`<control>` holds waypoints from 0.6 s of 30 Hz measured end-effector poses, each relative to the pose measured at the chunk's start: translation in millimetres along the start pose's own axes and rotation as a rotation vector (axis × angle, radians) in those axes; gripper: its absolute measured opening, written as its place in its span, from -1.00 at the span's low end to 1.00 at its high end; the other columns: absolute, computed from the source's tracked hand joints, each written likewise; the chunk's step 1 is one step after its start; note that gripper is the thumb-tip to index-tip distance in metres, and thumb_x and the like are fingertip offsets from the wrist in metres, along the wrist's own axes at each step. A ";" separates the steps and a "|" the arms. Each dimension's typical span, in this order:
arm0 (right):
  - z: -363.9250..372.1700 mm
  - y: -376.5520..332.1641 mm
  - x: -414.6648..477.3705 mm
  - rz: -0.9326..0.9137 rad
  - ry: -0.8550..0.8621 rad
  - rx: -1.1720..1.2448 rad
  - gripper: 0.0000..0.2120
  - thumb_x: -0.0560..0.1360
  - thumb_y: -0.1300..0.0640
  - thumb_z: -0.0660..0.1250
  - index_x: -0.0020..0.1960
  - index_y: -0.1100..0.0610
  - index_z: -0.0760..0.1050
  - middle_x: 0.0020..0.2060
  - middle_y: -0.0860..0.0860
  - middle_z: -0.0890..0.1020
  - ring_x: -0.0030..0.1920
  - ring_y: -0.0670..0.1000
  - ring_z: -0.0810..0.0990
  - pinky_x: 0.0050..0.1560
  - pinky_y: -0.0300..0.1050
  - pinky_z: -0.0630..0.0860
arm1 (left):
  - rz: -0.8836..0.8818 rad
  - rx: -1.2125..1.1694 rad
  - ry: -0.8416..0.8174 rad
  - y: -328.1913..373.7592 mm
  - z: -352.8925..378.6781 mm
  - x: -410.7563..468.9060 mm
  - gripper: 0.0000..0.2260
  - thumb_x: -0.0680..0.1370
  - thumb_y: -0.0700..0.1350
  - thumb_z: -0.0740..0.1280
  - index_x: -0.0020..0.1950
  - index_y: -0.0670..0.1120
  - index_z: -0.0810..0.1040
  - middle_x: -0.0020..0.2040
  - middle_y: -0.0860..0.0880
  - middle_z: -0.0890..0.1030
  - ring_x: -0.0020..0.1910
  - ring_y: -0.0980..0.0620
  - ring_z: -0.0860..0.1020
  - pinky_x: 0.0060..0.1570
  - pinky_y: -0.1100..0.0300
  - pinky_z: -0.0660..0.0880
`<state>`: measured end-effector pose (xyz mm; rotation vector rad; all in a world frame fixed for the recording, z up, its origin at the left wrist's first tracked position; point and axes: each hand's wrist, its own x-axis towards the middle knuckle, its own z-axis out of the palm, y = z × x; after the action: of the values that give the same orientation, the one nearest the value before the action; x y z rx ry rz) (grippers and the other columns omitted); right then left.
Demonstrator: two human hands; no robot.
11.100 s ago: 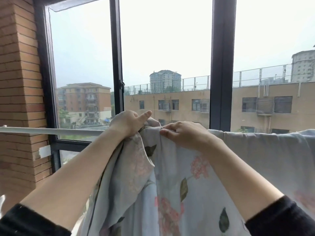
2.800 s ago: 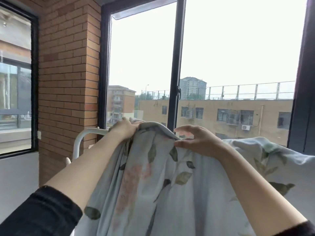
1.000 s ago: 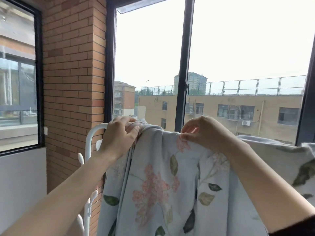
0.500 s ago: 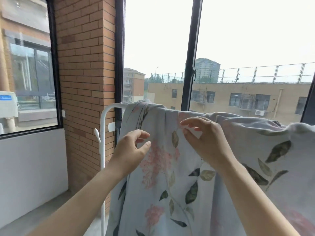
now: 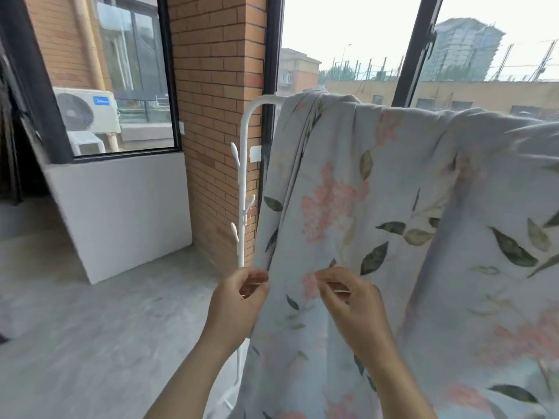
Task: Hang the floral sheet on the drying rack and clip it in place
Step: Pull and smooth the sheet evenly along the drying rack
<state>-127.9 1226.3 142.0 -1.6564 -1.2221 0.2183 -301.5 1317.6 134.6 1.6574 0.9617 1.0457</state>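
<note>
Change: my left hand (image 5: pixel 239 303) and right hand (image 5: pixel 354 306) have come down from the top fold of the floral sheet (image 5: pixel 393 192) to its middle height
Left: fingers curled at the sheet's left edge; I cannot tell whether they pinch it
Right: thumb and forefinger drawn close before the cloth; grip cannot be told
Sheet: draped over the top bar, bunched in folds at its left end
Rack: white drying rack (image 5: pixel 243 164), pegged upright post just left of the sheet
Beyond: brick pillar (image 5: pixel 217 116); air-conditioner unit (image 5: pixel 87 110) behind glass, far left
</note>
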 end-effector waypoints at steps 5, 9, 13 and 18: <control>55.0 -13.9 -15.3 0.042 -0.096 0.022 -0.85 0.53 0.17 0.34 0.04 -0.01 0.63 -0.09 -0.22 0.66 -0.09 -0.25 0.61 -0.11 -0.45 0.48 | -0.087 0.021 0.039 -35.3 -43.3 -16.6 -0.89 0.54 -0.14 0.36 0.01 0.04 0.61 -0.07 0.14 0.66 -0.11 0.33 0.58 -0.18 0.48 0.46; 112.8 -34.5 -20.7 0.061 -0.143 0.043 -0.84 0.52 0.21 0.35 -0.01 -0.02 0.62 -0.15 -0.19 0.67 -0.12 -0.26 0.61 -0.14 -0.46 0.47 | -0.130 0.033 0.067 -62.2 -100.8 -14.1 -0.91 0.53 -0.13 0.36 -0.02 0.05 0.61 -0.08 0.15 0.66 -0.12 0.33 0.58 -0.19 0.49 0.46; 186.8 -66.7 -16.5 0.076 -0.198 0.056 -0.85 0.51 0.20 0.37 -0.01 -0.02 0.64 -0.16 -0.18 0.69 -0.14 -0.24 0.63 -0.14 -0.38 0.52 | -0.165 0.057 0.082 -89.3 -172.8 -2.5 -0.90 0.54 -0.11 0.35 0.01 0.05 0.61 -0.06 0.16 0.65 -0.08 0.30 0.58 -0.20 0.51 0.46; 281.8 -101.9 -11.0 0.071 -0.245 0.076 -0.85 0.51 0.21 0.36 0.00 0.03 0.65 -0.14 -0.18 0.69 -0.12 -0.23 0.63 -0.11 -0.39 0.53 | -0.179 0.097 0.122 -123.5 -263.1 17.1 -0.89 0.54 -0.08 0.34 0.05 0.04 0.60 -0.03 0.17 0.64 -0.06 0.31 0.57 -0.20 0.55 0.44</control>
<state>-376.1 1385.9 88.4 -1.6428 -1.3196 0.5186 -558.0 1442.7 76.5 1.5662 1.2345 1.0015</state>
